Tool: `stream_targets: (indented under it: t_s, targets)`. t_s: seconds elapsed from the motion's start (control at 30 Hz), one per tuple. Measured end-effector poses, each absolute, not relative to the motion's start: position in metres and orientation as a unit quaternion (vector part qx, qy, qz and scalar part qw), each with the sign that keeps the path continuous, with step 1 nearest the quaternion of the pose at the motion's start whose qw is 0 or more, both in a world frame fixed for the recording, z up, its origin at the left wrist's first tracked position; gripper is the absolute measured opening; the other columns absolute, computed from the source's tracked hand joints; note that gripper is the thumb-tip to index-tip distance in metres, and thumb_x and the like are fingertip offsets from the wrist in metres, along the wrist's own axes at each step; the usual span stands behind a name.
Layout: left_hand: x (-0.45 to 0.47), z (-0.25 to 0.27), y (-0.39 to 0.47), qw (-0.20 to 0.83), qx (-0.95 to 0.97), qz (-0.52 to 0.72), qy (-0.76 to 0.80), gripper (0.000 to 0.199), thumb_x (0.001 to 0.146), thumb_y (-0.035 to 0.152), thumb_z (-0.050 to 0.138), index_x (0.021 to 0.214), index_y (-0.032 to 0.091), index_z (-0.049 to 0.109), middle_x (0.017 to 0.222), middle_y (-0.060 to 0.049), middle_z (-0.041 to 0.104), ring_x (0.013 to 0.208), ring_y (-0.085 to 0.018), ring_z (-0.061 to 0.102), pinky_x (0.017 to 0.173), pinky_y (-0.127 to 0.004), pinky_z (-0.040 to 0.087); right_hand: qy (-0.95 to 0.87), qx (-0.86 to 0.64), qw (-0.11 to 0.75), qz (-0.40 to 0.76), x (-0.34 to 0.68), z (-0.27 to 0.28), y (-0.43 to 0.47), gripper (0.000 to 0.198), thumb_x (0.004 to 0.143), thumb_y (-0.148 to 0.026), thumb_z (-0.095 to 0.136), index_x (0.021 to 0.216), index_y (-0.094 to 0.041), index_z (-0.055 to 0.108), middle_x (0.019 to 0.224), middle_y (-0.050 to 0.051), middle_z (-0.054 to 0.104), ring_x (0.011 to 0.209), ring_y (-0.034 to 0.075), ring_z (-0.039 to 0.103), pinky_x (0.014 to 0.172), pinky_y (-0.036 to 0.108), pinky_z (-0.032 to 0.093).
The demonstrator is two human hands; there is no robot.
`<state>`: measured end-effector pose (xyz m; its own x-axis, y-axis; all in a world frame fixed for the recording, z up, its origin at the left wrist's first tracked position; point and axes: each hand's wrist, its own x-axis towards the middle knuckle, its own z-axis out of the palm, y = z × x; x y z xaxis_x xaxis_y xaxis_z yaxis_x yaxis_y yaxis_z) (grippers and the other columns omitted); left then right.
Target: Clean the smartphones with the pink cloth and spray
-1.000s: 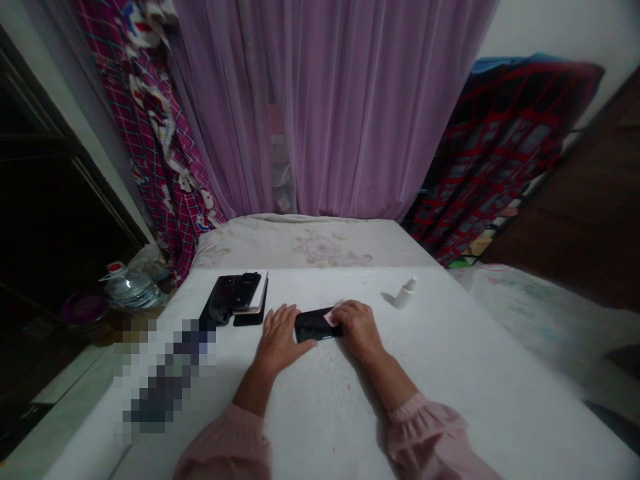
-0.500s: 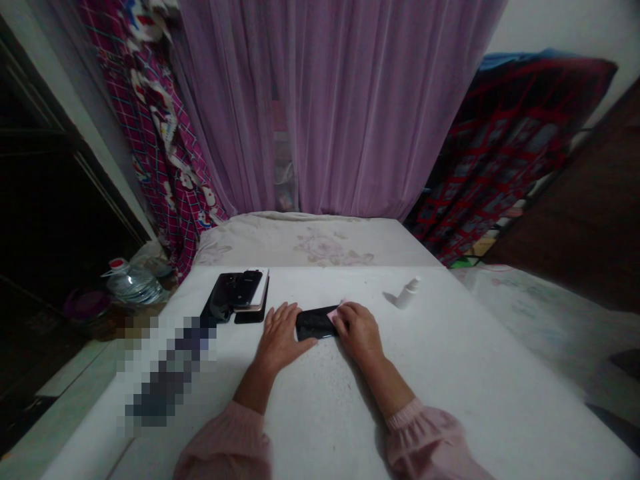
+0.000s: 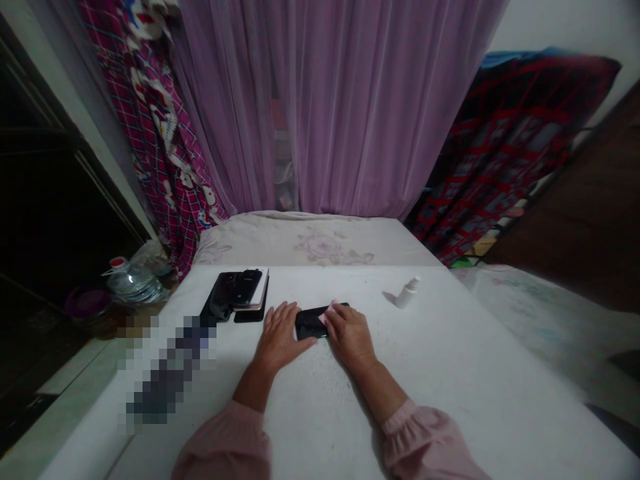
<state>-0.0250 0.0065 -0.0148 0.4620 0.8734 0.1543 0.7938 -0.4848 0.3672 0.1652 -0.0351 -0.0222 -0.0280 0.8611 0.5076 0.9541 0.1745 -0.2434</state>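
A black smartphone (image 3: 309,325) lies flat on the white table, dark glossy face up. My left hand (image 3: 279,335) holds it at its left end, the thumb along the near edge and the fingers by the far corner. A small pink cloth (image 3: 328,312) is pinched in the fingers of my right hand (image 3: 350,335), pressed on the phone's surface. That hand covers the phone's right part. Beyond it to the right a small white spray bottle (image 3: 409,293) stands upright, apart from both hands.
Several phones lie stacked at the table's left, a small dark one (image 3: 247,287) on top. A pixelated patch (image 3: 170,373) hides something on the near left. Past the white tabletop (image 3: 450,373) is a flowered cloth (image 3: 320,245) before purple curtains. A clear bottle (image 3: 133,283) stands left.
My right hand has slid left along the phone with the pink cloth, uncovering the phone's far right corner. My left hand and the phone stay in place.
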Motion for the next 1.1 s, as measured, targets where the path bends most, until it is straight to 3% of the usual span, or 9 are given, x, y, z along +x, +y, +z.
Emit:
stream_targets:
  t_s: [0.23, 0.37, 0.53, 0.8, 1.1]
  targets:
    - [-0.024, -0.011, 0.005, 0.130, 0.843, 0.155, 0.498, 0.065, 0.075, 0.052, 0.068, 0.129, 0.021, 0.049, 0.146, -0.010, 0.045, 0.141, -0.029, 0.030, 0.118, -0.049, 0.013, -0.700, -0.629, 0.331, -0.069, 0.178, -0.023, -0.035, 0.025, 0.085, -0.013, 0.050, 0.101, -0.017, 0.070, 0.117, 0.011, 0.068, 0.108, 0.024, 0.060, 0.095, 0.039, 0.044]
    - [-0.025, -0.013, 0.006, 0.131, 0.843, 0.159, 0.497, 0.065, 0.076, 0.053, 0.067, 0.129, 0.021, 0.049, 0.145, -0.010, 0.046, 0.140, -0.029, 0.031, 0.117, -0.050, 0.014, -0.703, -0.627, 0.331, -0.047, 0.181, -0.018, -0.035, 0.022, 0.088, -0.018, 0.052, 0.100, -0.019, 0.070, 0.116, 0.009, 0.069, 0.109, 0.023, 0.061, 0.093, 0.038, 0.046]
    - [-0.025, -0.014, 0.006, 0.128, 0.844, 0.157, 0.496, 0.064, 0.077, 0.053, 0.066, 0.129, 0.021, 0.048, 0.145, -0.010, 0.046, 0.140, -0.029, 0.031, 0.117, -0.050, 0.014, -0.702, -0.613, 0.360, -0.046, 0.177, -0.018, -0.033, 0.015, 0.087, -0.022, 0.058, 0.090, -0.021, 0.072, 0.110, 0.007, 0.071, 0.097, 0.020, 0.065, 0.086, 0.032, 0.049]
    - [-0.025, -0.012, 0.006, 0.126, 0.844, 0.148, 0.500, 0.065, 0.077, 0.051, 0.068, 0.130, 0.019, 0.048, 0.146, -0.010, 0.045, 0.140, -0.029, 0.030, 0.118, -0.050, 0.014, -0.664, -0.660, 0.342, -0.078, 0.174, -0.018, -0.034, 0.011, 0.087, -0.027, 0.062, 0.087, -0.026, 0.073, 0.108, 0.003, 0.072, 0.097, 0.021, 0.063, 0.082, 0.035, 0.039]
    - [-0.026, -0.017, 0.008, 0.122, 0.846, 0.158, 0.493, 0.065, 0.077, 0.053, 0.067, 0.130, 0.020, 0.048, 0.146, -0.010, 0.046, 0.140, -0.029, 0.031, 0.117, -0.049, 0.014, -0.674, -0.642, 0.356, -0.084, 0.171, -0.022, -0.029, 0.012, 0.086, -0.027, 0.062, 0.088, -0.024, 0.073, 0.106, 0.006, 0.071, 0.093, 0.023, 0.060, 0.082, 0.036, 0.043]
